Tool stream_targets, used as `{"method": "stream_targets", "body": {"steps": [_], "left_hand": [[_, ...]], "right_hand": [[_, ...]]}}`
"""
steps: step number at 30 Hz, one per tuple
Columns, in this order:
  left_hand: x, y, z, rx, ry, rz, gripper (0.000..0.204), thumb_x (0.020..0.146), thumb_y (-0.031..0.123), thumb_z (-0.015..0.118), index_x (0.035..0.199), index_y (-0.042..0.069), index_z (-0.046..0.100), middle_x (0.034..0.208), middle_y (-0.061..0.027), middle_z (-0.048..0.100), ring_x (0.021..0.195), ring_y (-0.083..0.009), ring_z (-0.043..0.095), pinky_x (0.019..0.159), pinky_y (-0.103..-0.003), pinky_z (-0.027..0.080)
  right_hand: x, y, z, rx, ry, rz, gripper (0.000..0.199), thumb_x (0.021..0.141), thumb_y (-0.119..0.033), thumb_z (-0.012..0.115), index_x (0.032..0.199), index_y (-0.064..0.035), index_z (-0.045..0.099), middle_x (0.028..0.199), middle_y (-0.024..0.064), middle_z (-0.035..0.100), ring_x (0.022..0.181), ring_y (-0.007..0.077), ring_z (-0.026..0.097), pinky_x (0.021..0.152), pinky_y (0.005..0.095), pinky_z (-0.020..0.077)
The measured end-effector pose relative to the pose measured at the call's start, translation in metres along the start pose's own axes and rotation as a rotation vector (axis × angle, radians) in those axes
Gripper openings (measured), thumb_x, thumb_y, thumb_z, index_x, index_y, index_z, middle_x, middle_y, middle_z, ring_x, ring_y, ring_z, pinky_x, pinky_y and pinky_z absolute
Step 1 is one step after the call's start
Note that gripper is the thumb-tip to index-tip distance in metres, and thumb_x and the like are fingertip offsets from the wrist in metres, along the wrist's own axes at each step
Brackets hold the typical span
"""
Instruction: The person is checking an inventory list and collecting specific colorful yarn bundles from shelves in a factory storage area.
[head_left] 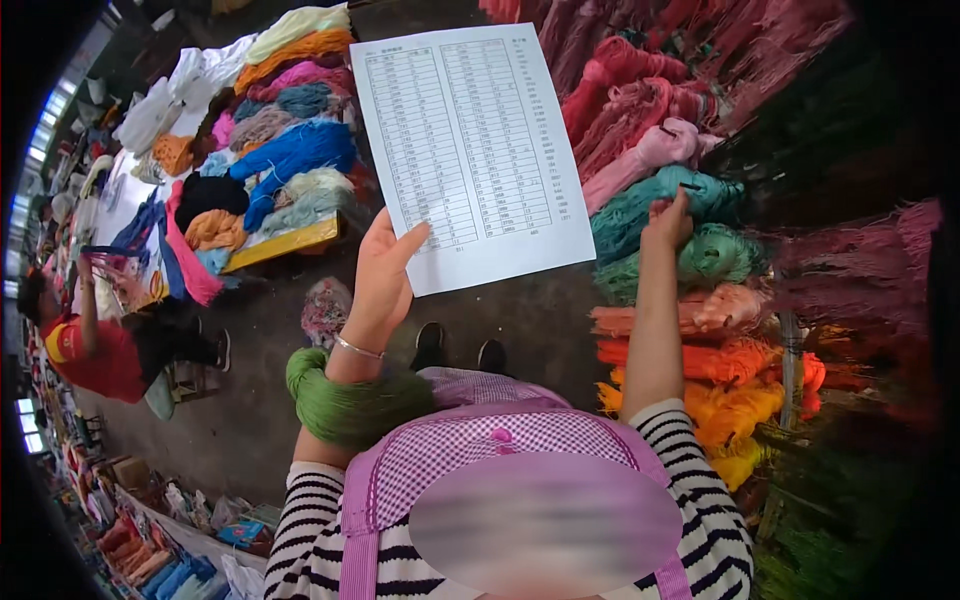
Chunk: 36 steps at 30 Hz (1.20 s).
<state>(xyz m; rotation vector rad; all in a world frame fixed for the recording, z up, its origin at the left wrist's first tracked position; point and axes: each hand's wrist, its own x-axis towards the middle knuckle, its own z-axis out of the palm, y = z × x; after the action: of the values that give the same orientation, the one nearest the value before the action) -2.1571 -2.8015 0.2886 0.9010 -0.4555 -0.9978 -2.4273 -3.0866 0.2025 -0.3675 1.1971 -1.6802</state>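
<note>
My left hand pinches a white printed sheet at its lower left corner, thumb on top. The sheet bears tables in columns and is held up in front of me. A thick skein of green yarn hangs over my left forearm, below a bracelet. My right hand is at the teal yarn skein on the right, fingers bent together. A small dark, slim thing shows at its fingertips, too small to name. Whether the fingers touch the yarn I cannot tell.
Pink yarn skeins, red, green and orange ones hang along a rack on the right. A table with a yellow edge bears many-coloured skeins on the left. A person in a red top works beyond it. A mixed yarn bundle lies on the floor.
</note>
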Motion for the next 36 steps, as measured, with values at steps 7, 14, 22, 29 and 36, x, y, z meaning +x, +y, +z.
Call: {"method": "stream_targets", "body": {"steps": [7, 14, 22, 29, 36], "left_hand": [[0.062, 0.007, -0.010, -0.018, -0.116, -0.021, 0.030, 0.090, 0.001, 0.052, 0.120, -0.003, 0.048, 0.117, -0.0111, 0.059, 0.105, -0.0160, 0.057, 0.092, -0.029, 0.044], [0.120, 0.022, -0.035, 0.001, -0.191, 0.003, 0.028, 0.090, 0.002, 0.053, 0.118, -0.002, 0.050, 0.117, -0.0110, 0.059, 0.105, -0.0160, 0.057, 0.091, -0.029, 0.044], [0.195, 0.027, -0.059, 0.026, -0.266, 0.043, 0.027, 0.089, 0.001, 0.053, 0.116, -0.003, 0.051, 0.114, -0.0108, 0.061, 0.103, -0.0157, 0.058, 0.090, -0.029, 0.045], [0.219, 0.014, -0.042, -0.054, -0.352, -0.012, 0.027, 0.089, 0.001, 0.053, 0.115, -0.003, 0.051, 0.113, -0.0104, 0.061, 0.101, -0.0154, 0.059, 0.089, -0.029, 0.045], [0.189, 0.005, -0.028, -0.125, -0.423, -0.119, 0.030, 0.090, 0.001, 0.052, 0.119, -0.003, 0.049, 0.113, -0.0116, 0.061, 0.100, -0.0158, 0.060, 0.087, -0.029, 0.048]], "right_hand": [[-0.057, -0.019, -0.018, -0.085, -0.034, -0.028, 0.019, 0.078, -0.020, 0.066, 0.084, -0.0081, 0.053, 0.075, 0.0003, 0.051, 0.059, 0.0104, 0.046, 0.055, 0.0258, 0.0408], [-0.141, -0.026, -0.020, -0.160, -0.301, -0.155, 0.011, 0.083, -0.017, 0.058, 0.089, -0.0087, 0.053, 0.079, -0.0013, 0.050, 0.067, 0.0094, 0.046, 0.061, 0.0270, 0.0395], [-0.266, -0.008, 0.021, -0.382, -0.967, 0.484, 0.029, 0.085, -0.015, 0.054, 0.111, -0.0025, 0.054, 0.090, 0.0011, 0.060, 0.070, 0.0074, 0.056, 0.059, 0.0220, 0.0456], [-0.379, 0.008, 0.115, 0.057, -1.273, 1.235, 0.026, 0.091, -0.011, 0.050, 0.116, -0.0030, 0.049, 0.097, 0.0049, 0.060, 0.083, 0.0117, 0.062, 0.074, 0.0278, 0.0527], [-0.386, 0.066, 0.133, -0.053, -1.251, 0.939, 0.030, 0.096, -0.020, 0.049, 0.120, -0.0017, 0.045, 0.111, 0.0077, 0.057, 0.097, 0.0160, 0.061, 0.092, 0.0333, 0.0497]]}}
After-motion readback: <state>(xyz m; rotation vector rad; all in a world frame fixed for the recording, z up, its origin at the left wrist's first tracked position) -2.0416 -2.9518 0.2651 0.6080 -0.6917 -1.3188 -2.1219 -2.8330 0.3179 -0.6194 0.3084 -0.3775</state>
